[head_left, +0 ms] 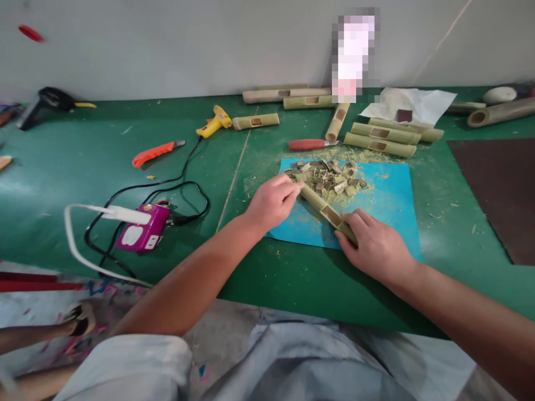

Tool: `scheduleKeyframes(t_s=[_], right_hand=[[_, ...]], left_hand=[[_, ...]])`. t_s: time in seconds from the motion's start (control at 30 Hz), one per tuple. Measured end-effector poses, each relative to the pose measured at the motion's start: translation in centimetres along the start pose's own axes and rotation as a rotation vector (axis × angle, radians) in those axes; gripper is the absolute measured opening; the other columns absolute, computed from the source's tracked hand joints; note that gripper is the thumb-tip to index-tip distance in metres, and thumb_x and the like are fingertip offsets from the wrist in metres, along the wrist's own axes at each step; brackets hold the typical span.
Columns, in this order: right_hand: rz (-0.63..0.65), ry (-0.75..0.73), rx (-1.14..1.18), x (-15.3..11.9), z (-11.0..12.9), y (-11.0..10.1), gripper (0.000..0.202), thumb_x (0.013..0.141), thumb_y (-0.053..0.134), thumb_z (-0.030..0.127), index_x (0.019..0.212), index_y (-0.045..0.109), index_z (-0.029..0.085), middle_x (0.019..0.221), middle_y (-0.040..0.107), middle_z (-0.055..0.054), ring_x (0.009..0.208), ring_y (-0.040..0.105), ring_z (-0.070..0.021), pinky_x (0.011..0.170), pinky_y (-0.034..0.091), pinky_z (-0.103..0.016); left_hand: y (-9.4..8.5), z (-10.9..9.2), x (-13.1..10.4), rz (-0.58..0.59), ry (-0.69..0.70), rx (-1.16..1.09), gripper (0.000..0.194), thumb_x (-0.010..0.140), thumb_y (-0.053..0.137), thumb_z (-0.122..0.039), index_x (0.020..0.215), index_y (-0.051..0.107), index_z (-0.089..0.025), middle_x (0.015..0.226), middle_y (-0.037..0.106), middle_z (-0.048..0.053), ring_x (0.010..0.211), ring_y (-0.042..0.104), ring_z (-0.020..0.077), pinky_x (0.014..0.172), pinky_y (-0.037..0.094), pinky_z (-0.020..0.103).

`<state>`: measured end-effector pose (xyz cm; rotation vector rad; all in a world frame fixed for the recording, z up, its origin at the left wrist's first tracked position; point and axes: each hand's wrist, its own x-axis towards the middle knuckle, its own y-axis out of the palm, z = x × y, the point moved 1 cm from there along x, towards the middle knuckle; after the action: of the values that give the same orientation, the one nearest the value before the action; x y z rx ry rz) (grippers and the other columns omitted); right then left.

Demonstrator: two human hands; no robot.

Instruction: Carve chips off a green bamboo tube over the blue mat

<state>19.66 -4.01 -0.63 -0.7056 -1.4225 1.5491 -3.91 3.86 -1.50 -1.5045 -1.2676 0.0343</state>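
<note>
A green bamboo tube (317,202) with a rectangular slot cut in it lies slantwise over a blue sheet (397,206). My left hand (273,201) is closed on its upper left end, thumb and forefinger together at the tip. Around the lower right end, the fingers of my right hand (373,245) are wrapped, close to the slot. Just beyond the tube, a heap of bamboo chips and shavings (334,181) is spread on the sheet. A red-handled knife (307,145) rests behind the sheet, its blade pointing right.
Slotted bamboo tubes (380,146) lie along the back. White paper (430,106) holds a dark piece. To the left are a yellow glue gun (215,122), an orange cutter (154,153) and a purple power adapter (144,227) with cables. A brown board (497,195) lies right.
</note>
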Motion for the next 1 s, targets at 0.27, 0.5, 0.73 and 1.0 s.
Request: scheduleKeyframes(t_s=[0.27, 0.5, 0.73, 1.0], right_hand=[[0.018, 0.005, 0.013, 0.10, 0.22, -0.18, 0.025, 0.094, 0.045, 0.032, 0.103, 0.061, 0.014, 0.092, 0.065, -0.008, 0.074, 0.059, -0.0190, 0.059, 0.036, -0.031], [0.033, 0.024, -0.004, 0.08, 0.35, -0.21, 0.023, 0.093, 0.047, 0.031, 0.101, 0.061, 0.015, 0.090, 0.064, -0.008, 0.075, 0.059, -0.0195, 0.060, 0.036, -0.031], [-0.004, -0.005, 0.004, 0.07, 0.20, -0.21, 0.023, 0.093, 0.047, 0.031, 0.102, 0.061, 0.015, 0.091, 0.065, -0.008, 0.073, 0.059, -0.0193, 0.060, 0.037, -0.031], [-0.083, -0.066, -0.048, -0.02, 0.39, -0.04, 0.022, 0.091, 0.050, 0.029, 0.100, 0.063, 0.014, 0.085, 0.064, -0.007, 0.069, 0.058, -0.0189, 0.060, 0.038, -0.032]], left_hand=[[-0.18, 0.09, 0.14, 0.015, -0.018, -0.017, 0.025, 0.097, 0.050, -0.021, 0.107, 0.072, -0.014, 0.085, 0.065, 0.006, 0.077, 0.062, 0.0131, 0.073, 0.053, 0.025], [-0.24, -0.04, -0.28, 0.016, 0.012, -0.021, 0.025, 0.097, 0.050, -0.020, 0.105, 0.072, -0.011, 0.083, 0.064, 0.007, 0.075, 0.061, 0.0140, 0.070, 0.052, 0.026], [-0.09, 0.15, -0.04, 0.021, 0.024, -0.002, 0.025, 0.097, 0.049, -0.022, 0.104, 0.072, -0.015, 0.085, 0.064, 0.007, 0.077, 0.062, 0.0143, 0.073, 0.053, 0.028], [-0.35, 0.04, 0.12, 0.029, -0.002, 0.034, 0.024, 0.096, 0.050, -0.020, 0.089, 0.072, -0.015, 0.079, 0.062, 0.005, 0.074, 0.061, 0.0134, 0.069, 0.051, 0.025]])
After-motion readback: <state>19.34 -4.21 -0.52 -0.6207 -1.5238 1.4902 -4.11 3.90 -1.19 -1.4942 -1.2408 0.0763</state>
